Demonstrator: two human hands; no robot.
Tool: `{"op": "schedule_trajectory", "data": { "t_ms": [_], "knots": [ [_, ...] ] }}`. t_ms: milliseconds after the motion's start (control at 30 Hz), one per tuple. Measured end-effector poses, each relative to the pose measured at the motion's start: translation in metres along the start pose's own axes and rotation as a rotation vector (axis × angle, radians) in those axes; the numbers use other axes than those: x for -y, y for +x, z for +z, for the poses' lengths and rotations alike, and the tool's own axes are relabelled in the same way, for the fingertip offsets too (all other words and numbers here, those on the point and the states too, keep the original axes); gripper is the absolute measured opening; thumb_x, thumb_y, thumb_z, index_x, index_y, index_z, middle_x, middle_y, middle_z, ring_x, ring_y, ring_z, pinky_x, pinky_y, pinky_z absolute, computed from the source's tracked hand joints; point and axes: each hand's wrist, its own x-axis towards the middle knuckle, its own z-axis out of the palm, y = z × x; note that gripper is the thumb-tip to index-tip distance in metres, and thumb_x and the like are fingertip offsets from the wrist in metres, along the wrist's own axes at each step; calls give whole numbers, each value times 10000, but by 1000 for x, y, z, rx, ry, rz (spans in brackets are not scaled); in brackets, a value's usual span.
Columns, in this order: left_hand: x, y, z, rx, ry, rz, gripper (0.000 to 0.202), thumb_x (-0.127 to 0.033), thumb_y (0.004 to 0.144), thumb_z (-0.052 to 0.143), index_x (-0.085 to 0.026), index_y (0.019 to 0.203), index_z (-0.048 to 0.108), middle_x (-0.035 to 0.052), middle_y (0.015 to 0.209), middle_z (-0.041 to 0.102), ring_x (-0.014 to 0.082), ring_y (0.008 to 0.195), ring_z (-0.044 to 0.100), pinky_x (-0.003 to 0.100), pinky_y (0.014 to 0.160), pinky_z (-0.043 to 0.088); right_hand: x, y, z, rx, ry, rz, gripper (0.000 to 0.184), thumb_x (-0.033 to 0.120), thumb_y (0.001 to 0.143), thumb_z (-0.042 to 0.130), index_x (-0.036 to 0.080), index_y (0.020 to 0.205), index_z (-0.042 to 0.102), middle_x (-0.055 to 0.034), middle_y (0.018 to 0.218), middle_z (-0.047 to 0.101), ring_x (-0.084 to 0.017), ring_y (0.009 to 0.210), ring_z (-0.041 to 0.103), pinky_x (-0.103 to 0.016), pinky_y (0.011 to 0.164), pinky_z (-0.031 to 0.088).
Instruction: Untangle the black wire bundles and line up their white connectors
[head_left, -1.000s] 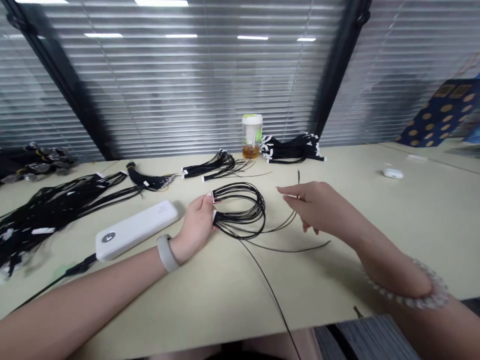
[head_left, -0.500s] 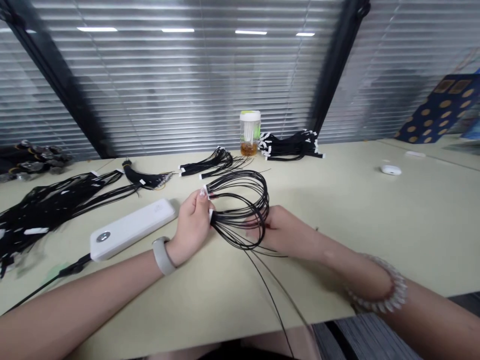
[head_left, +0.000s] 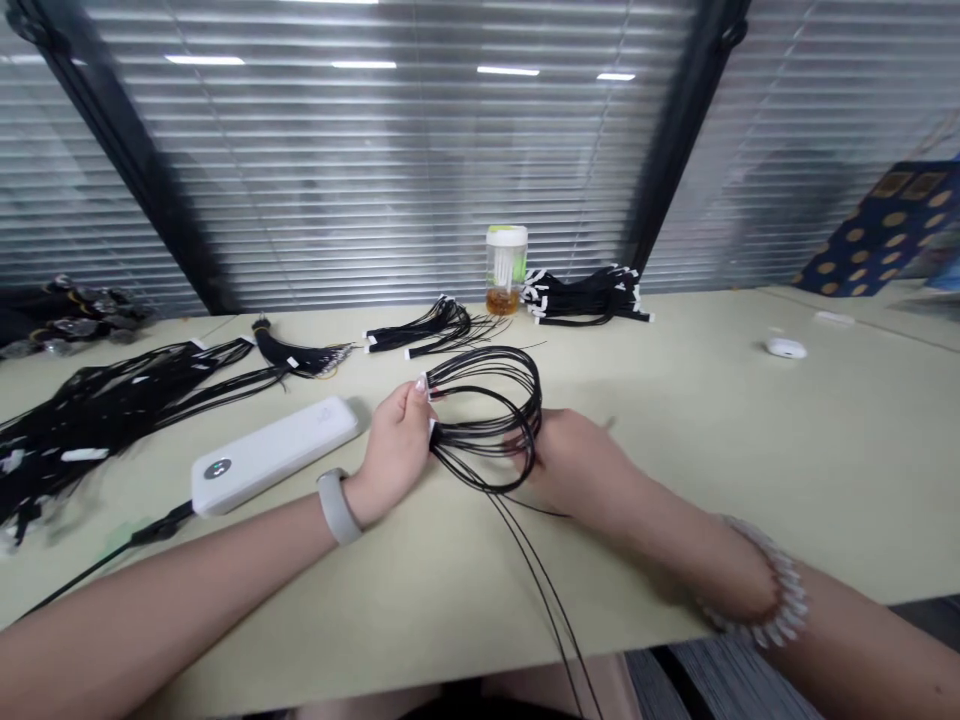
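Looping cable bundle (head_left: 469, 434) is gripped near white connectors (head_left: 424, 381) by left hand (head_left: 397, 445), frame centre; right hand (head_left: 576, 460) is seen behind wires, its grip cannot be told.

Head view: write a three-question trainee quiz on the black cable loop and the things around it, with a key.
1. Which hand holds the black cable loop by its white connectors?
2. True or false: the white power bank lies to the right of the loop.
3. Fill in: the contents of the white-lidded clear bottle are ___ in colour.

Key:
1. The left hand.
2. False; the white power bank lies to its left.
3. Amber.
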Motion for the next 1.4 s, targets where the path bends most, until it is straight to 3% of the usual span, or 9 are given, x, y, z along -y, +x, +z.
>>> {"op": "schedule_trajectory", "data": {
  "t_ms": [133,233,300,400,600,967,1067,1233,1400],
  "knots": [
    [1,4,2,-14,-118,-136,366,-436,883,352,-175,655,468,-46,445,401,98,363,400,203,346,341,-18,1,-22,-241,-61,137,198,189,776,492,198,835,681,-41,738,671,-196,642,597,-309,575,432],
    [3,5,3,-23,-150,-181,343,-417,877,369,-162,690,501,-46,457,403,98,363,399,202,336,346,-24,1,-29,-463,318,90,173,238,789,540,210,891,677,-52,986,650,-188,858,606,-300,706,467],
    [3,5,4,-16,-145,-177,353,-426,869,378,-156,682,506,-41,472,408,96,372,397,199,331,337,-22,1,-29,-541,639,97,164,290,823,522,223,878,662,-31,860,651,-151,755,615,-289,672,483],
    [3,4,4,27,-123,-152,370,-445,857,388,-152,665,506,-36,488,415,93,389,390,195,336,330,-14,2,-22,-497,1032,131,177,310,842,510,249,980,603,46,591,540,-84,490,524,-261,549,477],
    [-3,0,3,136,-90,-92,368,-446,850,398,-152,656,507,-56,455,385,79,357,347,193,346,304,-9,4,-12,-237,1332,257,235,349,831,529,209,1012,580,50,621,510,-37,440,381,-234,507,440],
    [-4,-5,3,294,-106,-77,409,-510,833,403,-169,616,467,-57,424,402,79,329,344,198,332,286,-11,4,-6,10,723,135,294,370,865,421,161,867,628,-3,646,580,-97,567,528,-243,581,443],
    [-5,-6,3,318,-104,-64,411,-511,836,398,-169,616,463,-59,432,401,77,333,344,199,336,284,-7,2,-3,-24,520,86,226,312,875,400,187,973,561,40,554,533,-93,489,477,-222,505,380],
    [-7,-6,3,369,-90,-33,411,-468,862,369,-175,583,440,-56,407,398,76,333,328,202,341,263,-2,0,1,-125,249,-38,160,275,854,468,176,748,536,13,593,570,-94,523,477,-218,509,326],
    [-7,-7,3,381,-87,-3,413,-450,866,370,-175,568,447,-48,421,412,78,348,338,202,345,257,-3,0,6,-171,167,-91,179,269,862,461,163,749,552,-11,658,623,-103,557,515,-225,539,335]
  ]
}}
